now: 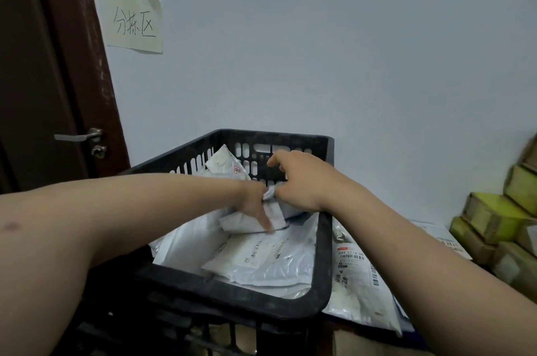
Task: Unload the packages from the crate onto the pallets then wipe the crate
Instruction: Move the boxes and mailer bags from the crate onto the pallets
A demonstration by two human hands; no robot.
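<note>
A black slatted plastic crate (321, 262) stands in front of me against the wall, holding several white and grey mailer packages (261, 262). Both my hands are inside it. My left hand (255, 201) grips the crumpled top of a small grey package (247, 220), one finger pointing down along it. My right hand (296, 181) is beside it at the crate's far right, fingers curled and pinching the same crumpled end. Another white package (223, 162) leans against the crate's back wall.
To the right of the crate lie white labelled packages (354, 277) on a flat surface. Yellow-green cartons (494, 219) are stacked at the far right. A dark door (43, 94) with a metal handle (80, 136) is on the left, with a paper sign (133, 24) on the wall beside it.
</note>
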